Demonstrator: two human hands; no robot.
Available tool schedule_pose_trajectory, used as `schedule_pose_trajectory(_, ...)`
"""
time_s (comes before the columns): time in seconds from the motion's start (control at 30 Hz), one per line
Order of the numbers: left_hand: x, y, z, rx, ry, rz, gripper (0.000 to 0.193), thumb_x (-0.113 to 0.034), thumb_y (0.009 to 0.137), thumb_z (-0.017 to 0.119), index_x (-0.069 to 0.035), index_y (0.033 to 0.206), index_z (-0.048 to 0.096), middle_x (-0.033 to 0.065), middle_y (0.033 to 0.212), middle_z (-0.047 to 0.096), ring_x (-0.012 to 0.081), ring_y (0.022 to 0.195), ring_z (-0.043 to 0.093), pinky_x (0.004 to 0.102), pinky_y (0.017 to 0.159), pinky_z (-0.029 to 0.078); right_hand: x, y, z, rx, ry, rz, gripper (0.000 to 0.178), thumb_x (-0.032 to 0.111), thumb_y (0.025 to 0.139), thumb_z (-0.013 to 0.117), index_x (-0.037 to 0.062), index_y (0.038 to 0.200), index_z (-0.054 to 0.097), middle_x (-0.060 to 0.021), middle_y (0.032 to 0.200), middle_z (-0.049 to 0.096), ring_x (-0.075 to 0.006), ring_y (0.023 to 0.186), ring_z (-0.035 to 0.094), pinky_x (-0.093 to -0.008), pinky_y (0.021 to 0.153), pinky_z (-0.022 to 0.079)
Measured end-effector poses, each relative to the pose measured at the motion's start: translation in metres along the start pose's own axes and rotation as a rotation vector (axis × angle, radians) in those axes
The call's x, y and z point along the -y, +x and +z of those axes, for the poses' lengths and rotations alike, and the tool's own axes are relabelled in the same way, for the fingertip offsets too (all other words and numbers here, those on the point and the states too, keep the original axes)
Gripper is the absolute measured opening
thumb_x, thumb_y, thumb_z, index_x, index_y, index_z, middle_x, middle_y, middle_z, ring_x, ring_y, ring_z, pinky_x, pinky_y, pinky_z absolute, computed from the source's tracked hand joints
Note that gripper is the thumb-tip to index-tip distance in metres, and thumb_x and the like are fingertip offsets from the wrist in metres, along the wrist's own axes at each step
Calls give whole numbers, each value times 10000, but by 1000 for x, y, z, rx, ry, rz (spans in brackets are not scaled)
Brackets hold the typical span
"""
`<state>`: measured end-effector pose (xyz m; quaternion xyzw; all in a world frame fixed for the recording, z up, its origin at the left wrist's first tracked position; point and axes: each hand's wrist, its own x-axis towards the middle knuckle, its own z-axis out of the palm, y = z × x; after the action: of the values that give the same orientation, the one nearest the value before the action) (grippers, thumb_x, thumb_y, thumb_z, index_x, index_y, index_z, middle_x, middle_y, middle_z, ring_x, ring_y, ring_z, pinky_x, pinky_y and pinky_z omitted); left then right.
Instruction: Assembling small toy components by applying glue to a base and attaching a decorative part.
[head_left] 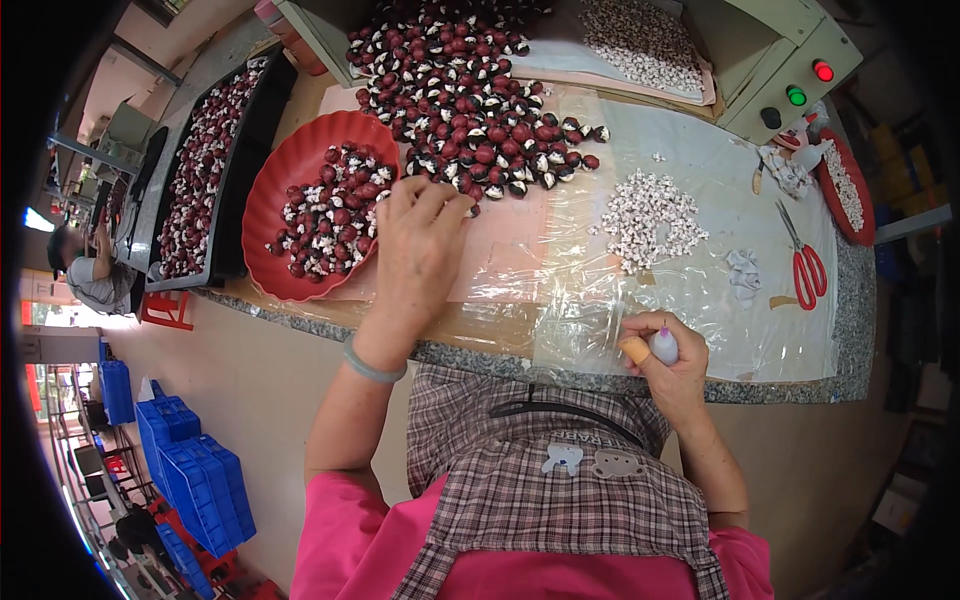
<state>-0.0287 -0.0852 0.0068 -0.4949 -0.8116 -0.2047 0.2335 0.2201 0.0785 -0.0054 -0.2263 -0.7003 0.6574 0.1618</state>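
Observation:
My left hand point(418, 240), with a pale bangle point(372, 364) on its wrist, is over the table between a red scalloped tray point(262, 240) and a big pile of dark red, black and white round pieces point(485, 135). Its fingers are bent together at the pile's near edge; what they pinch is hidden. Similar round pieces with white bits point(335, 215) lie in the tray. Near the table's front edge, my right hand point(680, 370) is wrapped round a small squeeze bottle point(663, 345) with a purple tip. An orange cover sits on its thumb. Small white pieces point(650, 218) lie heaped beyond it.
Red-handled scissors point(806, 270) and crumpled white tissue point(743, 274) lie at the right, near a red dish point(846, 190) of white pieces. A metal housing point(770, 75) with lit buttons stands at the back. A long black tray point(225, 165) is at the left, blue crates point(200, 480) on the floor.

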Motion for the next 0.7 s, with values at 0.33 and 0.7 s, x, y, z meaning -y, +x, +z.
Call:
schedule_pose_trajectory(0.33,-8,-3,16,80,-14,43,277,-5,725,593,-65,995,607,69,861,521,235,771,535,348,664,402,0,1,-2,-20,-102,-2,219,24,797,702,41,1010,655,-41,788,629,-91,719,573,-235,668,470)
schedule_pose_trajectory(0.7,-63,-27,-1,347,-1776,-852,218,-24,862,643,20,1069,587,63,1013,620,208,945,651,285,791,553,6,5,-21,77,187,-46,254,40,891,569,2,1138,523,-85,1044,528,-115,757,588,-208,556,489)
